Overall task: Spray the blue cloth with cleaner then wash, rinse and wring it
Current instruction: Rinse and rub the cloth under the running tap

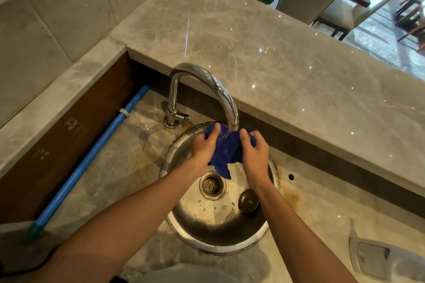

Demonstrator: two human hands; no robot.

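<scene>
The blue cloth (226,154) is bunched between both hands over the round steel sink (273,172). Water runs from the spout of the chrome tap (213,85) onto the top of the cloth. My left hand (203,147) grips the cloth's left side, thumb on top. Its right side is gripped by my right hand (255,151). A wet corner of the cloth hangs down toward the drain (212,184). The cleaner bottle is not in view.
A dark round drain plug (248,201) lies in the basin right of the drain. A blue pipe (92,156) runs along the left of the marble counter (322,209). A raised marble ledge (276,57) stands behind the tap. A white plastic object (386,259) sits at bottom right.
</scene>
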